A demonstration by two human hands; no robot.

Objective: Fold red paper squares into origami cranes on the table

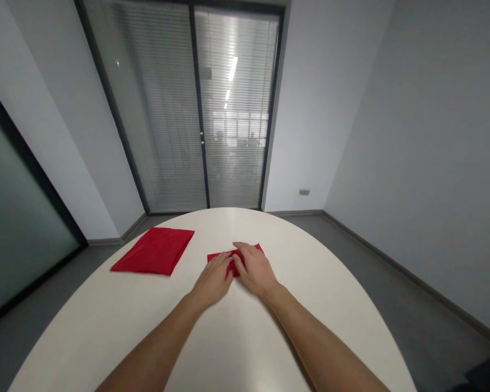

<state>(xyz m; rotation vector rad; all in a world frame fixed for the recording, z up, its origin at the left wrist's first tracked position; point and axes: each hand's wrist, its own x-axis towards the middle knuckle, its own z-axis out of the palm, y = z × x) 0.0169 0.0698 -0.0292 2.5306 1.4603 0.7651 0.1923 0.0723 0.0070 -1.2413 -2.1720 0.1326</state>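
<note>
Under both my hands lies a small folded red cloth [230,269] on the white table, with much of it covered by the fingers. My left hand [214,277] rests flat on its left part, fingers stretched forward. On the right part lies my right hand [255,267], its fingers spread over the cloth and its thumb pointing toward the left hand. To the left, apart from both hands, a larger red cloth [155,250] lies flat, folded into a four-sided shape.
The round white table [228,348] fills the lower view, its curved edge dropping to a grey floor [375,283]. Beyond it stand glass doors with blinds [237,179]. White walls rise on both sides. A dark object [488,373] shows at the bottom right.
</note>
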